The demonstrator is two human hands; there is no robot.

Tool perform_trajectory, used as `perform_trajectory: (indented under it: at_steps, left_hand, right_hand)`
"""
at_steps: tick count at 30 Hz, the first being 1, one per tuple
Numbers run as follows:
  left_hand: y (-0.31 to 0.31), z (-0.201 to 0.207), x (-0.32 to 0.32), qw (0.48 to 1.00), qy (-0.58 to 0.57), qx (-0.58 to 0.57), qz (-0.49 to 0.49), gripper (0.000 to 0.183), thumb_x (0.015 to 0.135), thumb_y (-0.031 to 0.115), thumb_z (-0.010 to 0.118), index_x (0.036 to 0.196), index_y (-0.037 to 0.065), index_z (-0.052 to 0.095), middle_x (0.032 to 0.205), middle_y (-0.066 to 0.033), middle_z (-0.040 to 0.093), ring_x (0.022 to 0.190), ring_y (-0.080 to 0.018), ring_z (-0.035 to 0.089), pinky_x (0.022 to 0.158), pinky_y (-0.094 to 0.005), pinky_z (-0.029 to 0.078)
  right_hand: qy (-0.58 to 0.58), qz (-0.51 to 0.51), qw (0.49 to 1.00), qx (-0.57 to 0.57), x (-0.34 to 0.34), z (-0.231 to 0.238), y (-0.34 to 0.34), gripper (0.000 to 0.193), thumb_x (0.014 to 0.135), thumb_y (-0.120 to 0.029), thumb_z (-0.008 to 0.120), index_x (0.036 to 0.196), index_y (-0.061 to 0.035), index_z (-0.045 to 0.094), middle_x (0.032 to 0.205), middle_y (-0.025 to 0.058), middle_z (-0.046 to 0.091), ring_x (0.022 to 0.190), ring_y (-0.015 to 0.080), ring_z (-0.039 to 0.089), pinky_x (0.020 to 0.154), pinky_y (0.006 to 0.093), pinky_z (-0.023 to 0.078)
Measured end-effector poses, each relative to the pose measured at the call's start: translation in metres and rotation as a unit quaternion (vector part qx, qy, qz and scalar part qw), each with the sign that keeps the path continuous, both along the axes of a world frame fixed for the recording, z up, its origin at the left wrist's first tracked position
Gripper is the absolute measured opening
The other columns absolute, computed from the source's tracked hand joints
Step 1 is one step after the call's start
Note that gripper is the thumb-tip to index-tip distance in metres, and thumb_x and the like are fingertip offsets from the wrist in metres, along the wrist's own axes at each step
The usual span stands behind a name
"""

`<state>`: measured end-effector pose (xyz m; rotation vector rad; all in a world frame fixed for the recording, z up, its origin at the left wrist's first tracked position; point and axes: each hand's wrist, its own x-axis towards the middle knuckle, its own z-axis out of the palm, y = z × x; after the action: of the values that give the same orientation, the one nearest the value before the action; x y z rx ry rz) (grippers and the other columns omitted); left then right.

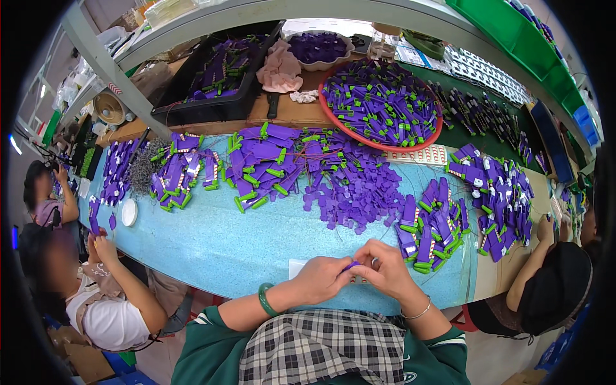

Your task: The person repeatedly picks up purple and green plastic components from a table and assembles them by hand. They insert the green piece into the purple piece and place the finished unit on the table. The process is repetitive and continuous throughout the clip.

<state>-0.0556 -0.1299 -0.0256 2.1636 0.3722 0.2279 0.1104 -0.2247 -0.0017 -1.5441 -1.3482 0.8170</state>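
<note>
Close to the table's near edge, my left hand [321, 280] and my right hand [386, 268] meet, both with fingers pinched. Between their fingertips is a small purple plastic piece [351, 265], mostly covered, so its full shape cannot be made out. Under the hands, partly hidden, lies a whitish sheet [296, 268]. Just beyond them spreads a pile of small flat purple pieces [359, 196]. Right of this pile are purple parts with green ends [428, 224], the nearest assembled ones to my right hand. More purple and green parts [269, 157] with thin wires lie behind, toward the left.
A red round basket [385, 146] full of purple-green parts stands at the back, beside a black tray [212, 112] and a white bowl [321, 63]. A shelf beam [212, 22] crosses overhead. Co-workers sit at left [106, 308] and right [552, 289]. A white lid [129, 212] lies left.
</note>
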Motion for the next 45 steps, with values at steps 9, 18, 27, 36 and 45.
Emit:
perform_trajectory:
  at_steps: [9,18,27,36,45]
  left_hand:
    - [0.004,0.001,0.012,0.964,0.052,-0.259,-0.029,0.022,0.093,0.023,0.049,0.095,0.004,0.06,0.072,-0.0106,0.067,0.064,-0.0265,0.065,0.061,-0.0357,0.05]
    - [0.133,0.022,0.053,0.885,0.093,0.451,0.074,0.031,0.075,0.012,0.063,0.105,0.004,0.059,0.112,-0.0155,0.056,0.109,-0.0326,0.052,0.087,-0.0424,0.045]
    - [0.188,-0.008,0.062,0.833,-0.037,0.544,0.098,0.036,0.074,0.009,0.065,0.109,0.005,0.062,0.121,-0.0154,0.053,0.121,-0.0324,0.047,0.097,-0.046,0.039]
    - [0.21,0.033,0.04,0.892,-0.342,0.032,0.294,0.022,0.091,0.008,0.058,0.111,0.004,0.064,0.107,-0.0071,0.063,0.096,-0.0145,0.059,0.083,-0.0281,0.047]
    - [0.171,0.137,0.011,0.813,-0.502,-0.17,0.242,0.021,0.1,0.023,0.046,0.099,0.005,0.055,0.086,-0.0096,0.064,0.067,-0.016,0.061,0.066,-0.029,0.052]
  right_hand:
    - [-0.019,-0.029,0.999,-0.014,0.0,-0.005,-0.001,0.012,0.08,-0.008,0.071,0.079,0.0011,0.062,0.069,0.0079,0.059,0.056,0.0136,0.058,0.05,0.027,0.044]
    - [-0.397,-0.161,0.904,0.012,0.09,0.044,-0.013,0.02,0.071,-0.012,0.074,0.088,-0.0034,0.067,0.081,0.0074,0.061,0.07,0.0257,0.062,0.06,0.0343,0.049]
    - [-0.368,-0.003,0.929,0.029,0.02,-0.001,-0.023,0.029,0.067,-0.015,0.076,0.093,-0.0085,0.066,0.091,0.0033,0.058,0.082,0.0203,0.058,0.064,0.0329,0.05]
    - [-0.369,0.006,0.929,0.025,-0.009,-0.028,-0.013,0.03,0.069,-0.022,0.075,0.094,-0.0096,0.066,0.089,0.0018,0.056,0.086,0.0205,0.053,0.071,0.0359,0.037]
    - [-0.377,-0.007,0.926,0.002,-0.019,-0.029,-0.007,0.011,0.072,-0.017,0.071,0.08,-0.0135,0.064,0.078,0.0008,0.051,0.079,0.019,0.051,0.067,0.0353,0.035]
